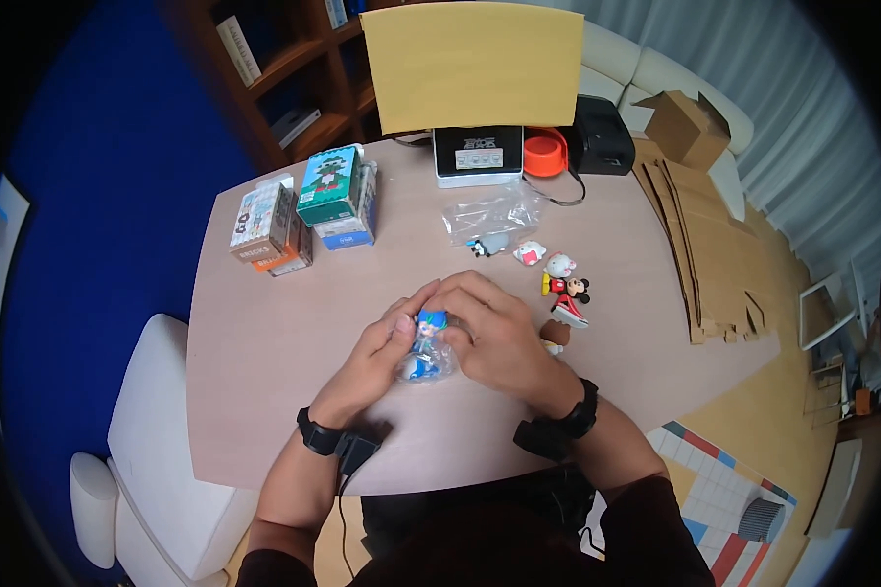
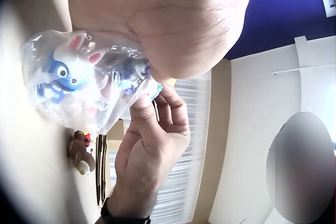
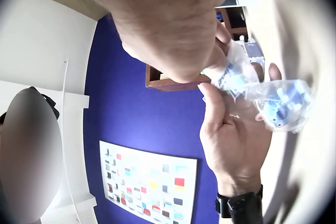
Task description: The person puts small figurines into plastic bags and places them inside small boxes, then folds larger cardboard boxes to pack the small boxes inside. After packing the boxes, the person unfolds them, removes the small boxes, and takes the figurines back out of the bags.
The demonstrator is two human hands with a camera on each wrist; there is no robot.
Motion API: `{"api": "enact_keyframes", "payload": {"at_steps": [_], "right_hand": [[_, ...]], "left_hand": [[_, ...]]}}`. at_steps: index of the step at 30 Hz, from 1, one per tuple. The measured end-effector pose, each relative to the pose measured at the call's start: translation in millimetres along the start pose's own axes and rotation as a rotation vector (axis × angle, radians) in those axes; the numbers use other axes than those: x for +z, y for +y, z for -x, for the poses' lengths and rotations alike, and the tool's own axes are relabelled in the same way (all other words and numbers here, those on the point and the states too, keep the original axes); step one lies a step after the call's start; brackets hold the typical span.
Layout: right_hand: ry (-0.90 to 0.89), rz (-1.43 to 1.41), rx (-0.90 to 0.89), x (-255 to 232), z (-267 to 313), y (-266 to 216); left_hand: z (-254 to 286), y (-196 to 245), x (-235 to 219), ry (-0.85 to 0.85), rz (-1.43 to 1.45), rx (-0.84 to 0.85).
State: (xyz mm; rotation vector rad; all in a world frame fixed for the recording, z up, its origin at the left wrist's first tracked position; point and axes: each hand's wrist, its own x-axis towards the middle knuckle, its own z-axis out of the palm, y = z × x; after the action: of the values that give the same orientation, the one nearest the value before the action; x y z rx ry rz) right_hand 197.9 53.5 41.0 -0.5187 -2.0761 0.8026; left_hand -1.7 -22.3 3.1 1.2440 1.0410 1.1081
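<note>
Both hands meet over the table around a clear plastic bag with small blue and white figures inside. In the head view a blue-haired figure shows between the hands, and a blue and white piece lies lower in the bag. My left hand holds the bag and figure from the left, thumb beside the figure's head. My right hand pinches at the figure from the right, fingers curled. In the left wrist view a blue face with round eyes and pink-lined ears shows through the plastic.
Several small figures stand right of the hands, with an empty clear bag behind them. Brick boxes stand at the back left. A yellow panel, a device and an orange object are at the back; flattened cardboard lies right.
</note>
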Motion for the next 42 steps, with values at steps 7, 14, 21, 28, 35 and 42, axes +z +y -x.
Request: {"api": "enact_keyframes", "payload": {"at_steps": [7, 14, 21, 28, 35, 42], "right_hand": [[-0.225, -0.133, 0.051, -8.0, -1.7, 10.4], [-0.298, -0.399, 0.29, 0.1, 1.6, 23.4], [-0.038, -0.146, 0.177, -0.5, -2.0, -3.6], [0.096, -0.418, 0.165, -9.7, -1.4, 5.8], [0.127, -0.748, 0.372, -14.2, -1.4, 6.2], [0.408, 0.329, 0.436, -62.4, -13.0, 51.9]], "left_hand": [[-0.7, 11.1, 7.7, 0.037, -0.054, 0.114], [2.1, 15.6, -0.8, 0.121, -0.361, 0.177], [-4.7, 2.7, -6.5, 0.12, -0.206, 0.282], [-0.6, 8.8, -3.5, -0.073, 0.026, 0.16], [-1.0, -3.7, 1.0, -0.073, 0.068, 0.046], [-7.0, -19.9, -8.0, 0.17, -0.093, -0.004]]}}
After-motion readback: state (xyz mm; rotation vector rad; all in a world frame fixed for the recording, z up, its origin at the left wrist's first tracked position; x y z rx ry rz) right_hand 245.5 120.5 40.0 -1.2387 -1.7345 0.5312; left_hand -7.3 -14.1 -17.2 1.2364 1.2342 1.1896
